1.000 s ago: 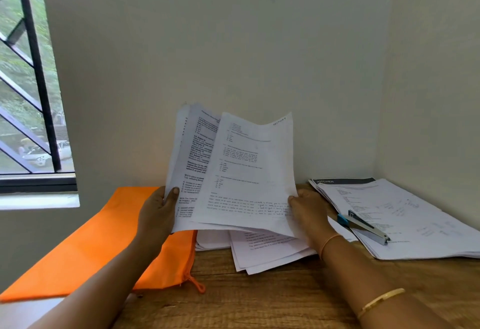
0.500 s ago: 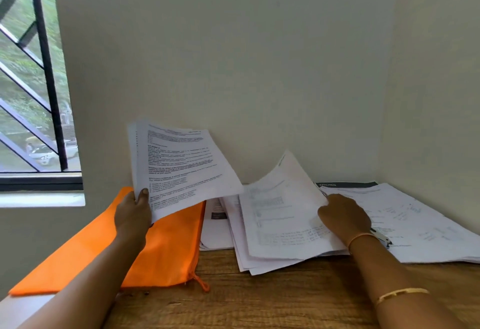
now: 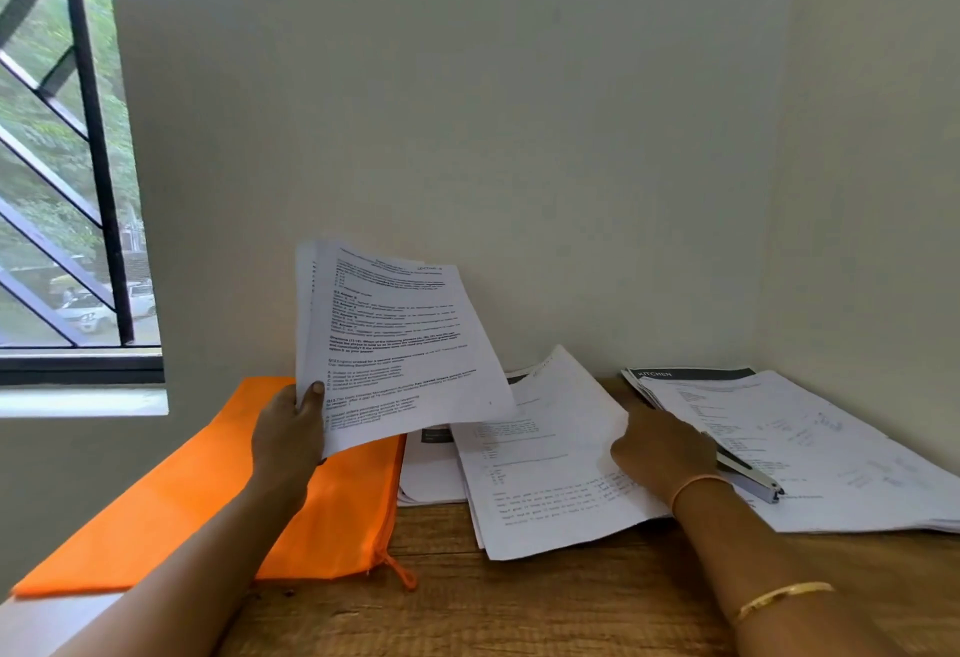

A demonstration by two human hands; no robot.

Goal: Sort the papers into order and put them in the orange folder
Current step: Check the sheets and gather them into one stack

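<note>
1. The left hand (image 3: 288, 430) holds a sheaf (image 3: 395, 344) of printed papers upright above the orange folder (image 3: 182, 500). Its grip is clenched on the sheaf's lower left corner, with the thumb on the front sheet.
2. The orange folder lies flat on the surface (image 3: 519, 604), with its zip edge on its right side and the pull tab (image 3: 400, 568) at its near right corner. Whether the zip is open cannot be told.
3. A loose stack (image 3: 545, 490) lies just right of the orange folder. The right hand (image 3: 662, 451) rests on its top sheet, whose far corner stands up. The fingers are hidden, so it cannot be told whether this grip grasps the sheet or only presses it.
4. Further right of the orange folder, a second pile (image 3: 831, 438) carries a stapler (image 3: 748, 477).
5. The step in hand appears to be adding the next page to the sheaf. The operator should compare the question numbers on both top sheets before joining them.
6. Only one sheet should be lifted, since thin paper tends to cling to the sheet below.
7. A corner hold lets the sheets fan and sag, so the sheaf should be squared against the surface beside the orange folder before it is inserted.
</note>
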